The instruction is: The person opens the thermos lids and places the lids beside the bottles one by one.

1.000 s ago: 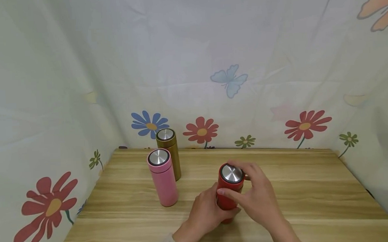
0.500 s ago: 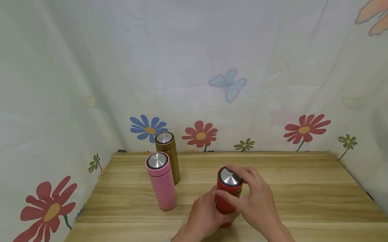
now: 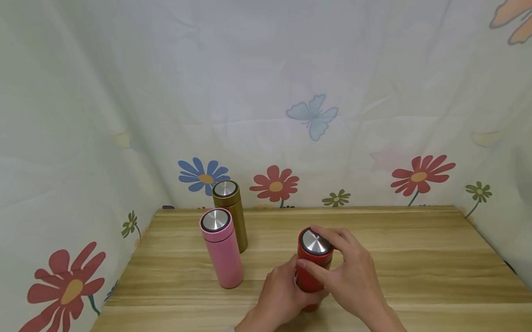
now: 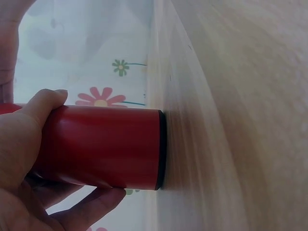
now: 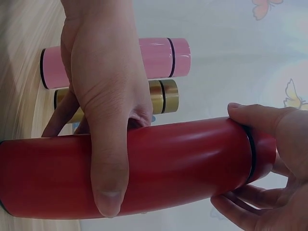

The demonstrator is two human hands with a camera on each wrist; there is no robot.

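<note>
Both hands on the red bottle (image 3: 309, 283), upright at the front of the surface (image 3: 430, 263).
I have the left hand (image 3: 280, 290) wrapped round the body from the left, thumb toward me; the right hand (image 3: 354, 273) arches in from the right, thumb and fingers clamped round the top by the lid (image 3: 316, 241). Head view hides most left fingers; forearms cut off below. Gold bottle (image 3: 238, 221) partly behind pink bottle (image 3: 224, 259). Can't confirm base contact.
</note>
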